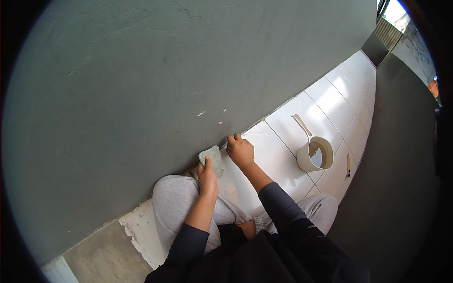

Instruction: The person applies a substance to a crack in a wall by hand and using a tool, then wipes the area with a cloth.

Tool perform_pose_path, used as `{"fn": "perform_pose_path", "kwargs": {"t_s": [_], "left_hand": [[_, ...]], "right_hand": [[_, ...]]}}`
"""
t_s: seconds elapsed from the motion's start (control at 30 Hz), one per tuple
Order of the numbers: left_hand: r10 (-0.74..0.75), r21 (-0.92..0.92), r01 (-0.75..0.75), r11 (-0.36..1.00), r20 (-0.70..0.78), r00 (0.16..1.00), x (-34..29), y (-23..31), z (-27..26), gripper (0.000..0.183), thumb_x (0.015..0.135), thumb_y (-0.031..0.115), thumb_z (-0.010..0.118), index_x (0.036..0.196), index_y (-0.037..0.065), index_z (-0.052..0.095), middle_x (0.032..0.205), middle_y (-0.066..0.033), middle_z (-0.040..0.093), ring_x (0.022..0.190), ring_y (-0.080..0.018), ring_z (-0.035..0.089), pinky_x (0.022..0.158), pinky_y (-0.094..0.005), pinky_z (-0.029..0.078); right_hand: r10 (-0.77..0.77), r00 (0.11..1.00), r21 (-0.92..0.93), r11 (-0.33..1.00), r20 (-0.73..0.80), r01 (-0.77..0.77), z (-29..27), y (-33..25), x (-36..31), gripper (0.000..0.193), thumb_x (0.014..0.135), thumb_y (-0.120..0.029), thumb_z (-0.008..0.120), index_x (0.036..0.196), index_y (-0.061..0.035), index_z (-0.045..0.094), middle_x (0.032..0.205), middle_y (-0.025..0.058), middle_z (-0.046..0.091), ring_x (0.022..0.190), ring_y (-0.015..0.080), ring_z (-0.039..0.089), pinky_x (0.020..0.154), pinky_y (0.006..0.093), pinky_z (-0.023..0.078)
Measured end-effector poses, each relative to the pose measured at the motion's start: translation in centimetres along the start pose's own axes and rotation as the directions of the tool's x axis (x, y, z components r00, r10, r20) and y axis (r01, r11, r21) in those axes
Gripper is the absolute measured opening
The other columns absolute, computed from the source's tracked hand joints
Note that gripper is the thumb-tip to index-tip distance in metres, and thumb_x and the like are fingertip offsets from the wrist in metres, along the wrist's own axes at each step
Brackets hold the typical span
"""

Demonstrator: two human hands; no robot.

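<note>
A broad grey-green wall (141, 85) fills the left and upper part of the view, its plaster matt and slightly uneven, with fine cracks and a few small pale chips low down. Where it meets the floor (278, 155), a strip of bare grey cement (106, 257) shows at the lower left, its edge ragged against the glossy white tiles.

The person crouches at the foot of the wall in light grey trousers and dark long sleeves. The left hand (206, 177) is clamped on a small flat pad (212, 158), grey-green and rough-edged, thumb over its lower end, pressing it against the base of the wall right at the floor edge. Just to its right, close but apart from it, the right hand (240, 151) is curled into a loose fist with the fingertips (234, 137) touching the wall-floor seam; whether it pinches anything cannot be told.

Further right, well apart from both hands, a cream plastic dipper (314, 153) with a long straight handle stands on the tiles, holding some water. Beside it lies a thin stick-like object (348, 165), too small to identify. A dark grey surface (396, 179) borders the tiles along their right edge.
</note>
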State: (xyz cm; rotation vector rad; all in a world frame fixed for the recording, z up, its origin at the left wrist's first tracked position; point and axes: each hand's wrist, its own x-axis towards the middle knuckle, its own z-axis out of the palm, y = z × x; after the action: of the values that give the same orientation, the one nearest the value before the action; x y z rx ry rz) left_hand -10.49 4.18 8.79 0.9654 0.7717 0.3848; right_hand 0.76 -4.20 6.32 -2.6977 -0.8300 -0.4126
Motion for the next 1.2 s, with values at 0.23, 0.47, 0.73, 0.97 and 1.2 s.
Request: {"fn": "perform_pose_path", "kwargs": {"t_s": [0.23,0.47,0.73,0.97,1.2], "left_hand": [[-0.016,-0.006,0.016,1.0,-0.043,0.999,0.4,0.1,-0.7,0.04,0.095,0.029,0.043,0.122,-0.001,0.047,0.121,-0.0102,0.052,0.111,-0.0181,0.048,0.095,-0.031,0.036],[-0.031,0.04,0.033,0.999,-0.033,0.999,-0.5,0.8,0.5,0.04,0.095,0.028,0.042,0.123,0.0,0.046,0.123,-0.0099,0.051,0.112,-0.018,0.048,0.096,-0.0305,0.035],[0.0,0.029,0.0,1.0,-0.013,1.0,0.3,-0.2,0.2,0.041,0.095,0.028,0.044,0.124,-0.001,0.045,0.125,-0.01,0.05,0.114,-0.0182,0.046,0.096,-0.0306,0.035],[-0.13,0.082,0.121,0.989,0.112,0.985,0.9,-1.6,-0.4,0.042,0.094,0.029,0.046,0.123,0.0,0.047,0.123,-0.0094,0.051,0.112,-0.0174,0.047,0.096,-0.0298,0.035],[-0.151,0.191,0.107,0.976,0.233,0.961,-0.2,-1.6,0.9,0.04,0.094,0.03,0.047,0.119,-0.001,0.05,0.112,-0.0068,0.057,0.103,-0.0137,0.05,0.089,-0.0275,0.038]], "right_hand": [[-0.233,0.935,0.157,0.968,0.268,0.196,-2.6,1.2,-3.0,0.025,0.068,-0.021,0.067,0.084,-0.0122,0.05,0.084,0.0062,0.052,0.066,0.0269,0.06,0.056,0.0398,0.049],[-0.227,0.962,0.128,0.97,0.155,0.208,-2.6,0.4,-5.0,0.024,0.064,-0.015,0.068,0.082,-0.0123,0.052,0.08,0.0049,0.052,0.06,0.0247,0.059,0.05,0.036,0.049],[-0.113,0.993,0.111,0.988,0.015,0.111,0.2,-0.6,-0.1,0.025,0.061,-0.013,0.068,0.08,-0.0119,0.051,0.078,0.005,0.052,0.059,0.0245,0.059,0.048,0.0358,0.049],[-0.08,0.994,0.001,0.997,0.08,0.081,-0.5,4.4,0.6,0.024,0.063,-0.015,0.068,0.08,-0.0129,0.051,0.083,0.0033,0.053,0.062,0.024,0.06,0.05,0.0358,0.05],[0.191,0.98,-0.109,0.977,0.05,-0.184,-0.9,13.1,4.9,0.019,0.068,-0.018,0.065,0.08,-0.0105,0.052,0.08,0.0057,0.054,0.066,0.0278,0.06,0.055,0.0397,0.048]]}}
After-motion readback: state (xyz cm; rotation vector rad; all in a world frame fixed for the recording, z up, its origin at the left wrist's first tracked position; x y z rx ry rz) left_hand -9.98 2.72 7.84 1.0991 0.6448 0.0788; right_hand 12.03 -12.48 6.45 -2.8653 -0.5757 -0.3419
